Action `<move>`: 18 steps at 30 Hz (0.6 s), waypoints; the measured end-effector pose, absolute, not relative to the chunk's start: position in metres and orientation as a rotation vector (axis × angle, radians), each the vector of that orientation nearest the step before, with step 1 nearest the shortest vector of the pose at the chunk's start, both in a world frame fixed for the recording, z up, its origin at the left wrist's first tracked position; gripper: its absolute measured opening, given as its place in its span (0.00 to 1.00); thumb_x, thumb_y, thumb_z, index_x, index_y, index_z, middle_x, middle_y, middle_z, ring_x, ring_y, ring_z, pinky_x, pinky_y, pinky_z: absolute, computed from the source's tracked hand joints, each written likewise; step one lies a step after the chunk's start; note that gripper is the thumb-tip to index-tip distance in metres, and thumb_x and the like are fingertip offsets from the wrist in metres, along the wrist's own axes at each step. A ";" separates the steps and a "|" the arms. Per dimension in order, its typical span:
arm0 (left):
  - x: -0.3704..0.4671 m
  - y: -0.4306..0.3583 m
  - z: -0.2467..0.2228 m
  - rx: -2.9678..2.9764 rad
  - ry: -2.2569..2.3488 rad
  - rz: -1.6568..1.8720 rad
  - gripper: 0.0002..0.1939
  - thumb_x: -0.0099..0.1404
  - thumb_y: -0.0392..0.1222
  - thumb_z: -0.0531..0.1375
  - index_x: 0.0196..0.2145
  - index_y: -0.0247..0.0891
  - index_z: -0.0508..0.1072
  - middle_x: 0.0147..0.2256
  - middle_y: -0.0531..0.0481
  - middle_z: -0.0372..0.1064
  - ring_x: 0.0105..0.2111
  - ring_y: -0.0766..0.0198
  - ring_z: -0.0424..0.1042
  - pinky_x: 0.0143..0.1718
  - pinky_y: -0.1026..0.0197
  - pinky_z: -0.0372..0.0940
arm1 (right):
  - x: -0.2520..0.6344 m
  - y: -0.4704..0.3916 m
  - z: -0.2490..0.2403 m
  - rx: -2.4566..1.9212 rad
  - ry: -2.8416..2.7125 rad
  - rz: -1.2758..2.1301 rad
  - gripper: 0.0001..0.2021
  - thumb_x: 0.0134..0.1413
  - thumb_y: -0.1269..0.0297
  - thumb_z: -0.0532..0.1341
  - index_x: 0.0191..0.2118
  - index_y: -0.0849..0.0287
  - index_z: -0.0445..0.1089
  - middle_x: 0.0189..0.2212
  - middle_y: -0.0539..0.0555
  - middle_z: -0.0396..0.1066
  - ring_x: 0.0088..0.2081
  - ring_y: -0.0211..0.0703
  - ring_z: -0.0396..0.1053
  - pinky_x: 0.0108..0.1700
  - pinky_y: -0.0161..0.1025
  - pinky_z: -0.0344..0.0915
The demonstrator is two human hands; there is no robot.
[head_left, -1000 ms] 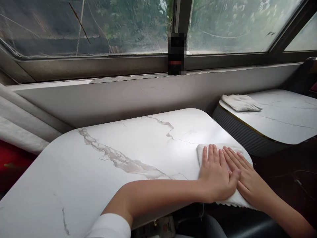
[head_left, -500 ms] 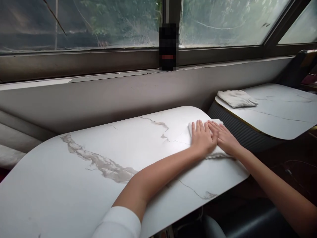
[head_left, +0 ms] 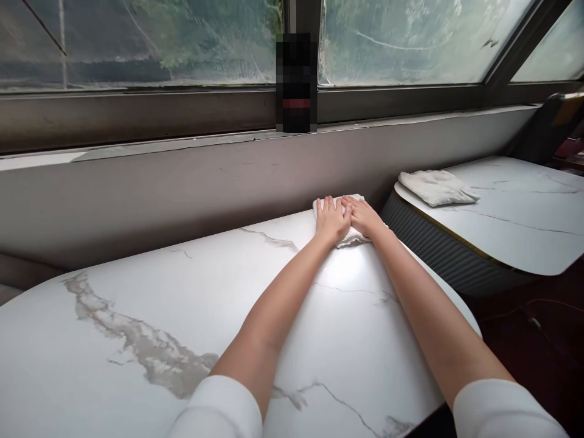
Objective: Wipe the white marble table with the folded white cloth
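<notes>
A folded white cloth (head_left: 353,236) lies on the far right corner of a white marble-patterned table (head_left: 219,298). My left hand (head_left: 334,219) rests flat on the cloth with its fingers stretched out. Beside it, my right hand (head_left: 365,216) also presses flat on the cloth, fingers extended and its fingertips close against the left hand. Both arms reach straight forward over the tabletop. The palms hide the middle of the cloth.
On a second marble-patterned table (head_left: 524,213) at the right lies another folded white cloth (head_left: 435,187). A dark pixelated object (head_left: 296,85) stands on the window ledge (head_left: 191,143). A grey wall (head_left: 182,201) runs along the table's far edge.
Both hands have slid the cloth away from me, from near the right edge to the far right corner. My arms are stretched further out, and the view has shifted slightly.
</notes>
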State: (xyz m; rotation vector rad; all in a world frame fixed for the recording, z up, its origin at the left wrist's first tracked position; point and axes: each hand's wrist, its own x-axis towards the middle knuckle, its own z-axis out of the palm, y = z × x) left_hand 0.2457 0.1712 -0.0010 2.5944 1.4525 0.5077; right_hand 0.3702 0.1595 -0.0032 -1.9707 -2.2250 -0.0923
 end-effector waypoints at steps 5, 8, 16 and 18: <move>0.246 0.170 -0.002 2.600 1.464 0.515 0.34 0.71 0.52 0.30 0.63 0.26 0.52 0.64 0.38 0.46 0.65 0.56 0.41 0.64 0.51 0.31 | 0.372 0.159 -0.005 -1.935 -2.202 -0.100 0.26 0.64 0.61 0.39 0.64 0.64 0.52 0.64 0.56 0.50 0.65 0.45 0.46 0.64 0.49 0.45; 0.244 0.162 -0.002 2.602 1.470 0.516 0.34 0.71 0.53 0.30 0.63 0.27 0.52 0.64 0.39 0.46 0.65 0.56 0.41 0.64 0.51 0.33 | 0.369 0.149 -0.003 -1.942 -2.206 -0.111 0.26 0.64 0.60 0.39 0.64 0.64 0.52 0.64 0.56 0.50 0.65 0.46 0.46 0.64 0.50 0.45; 0.222 0.099 -0.001 2.690 1.320 0.518 0.33 0.72 0.54 0.32 0.63 0.27 0.52 0.64 0.37 0.47 0.65 0.54 0.42 0.64 0.50 0.34 | 0.346 0.071 0.001 -2.068 -2.210 -0.168 0.28 0.63 0.62 0.41 0.65 0.71 0.48 0.65 0.60 0.46 0.66 0.46 0.42 0.65 0.48 0.42; 0.213 0.072 0.000 2.707 1.258 0.513 0.33 0.72 0.53 0.34 0.63 0.27 0.51 0.64 0.37 0.46 0.65 0.54 0.41 0.64 0.49 0.34 | 0.338 0.039 0.000 -2.089 -2.182 -0.177 0.28 0.63 0.62 0.40 0.64 0.71 0.49 0.65 0.60 0.46 0.66 0.46 0.42 0.65 0.48 0.43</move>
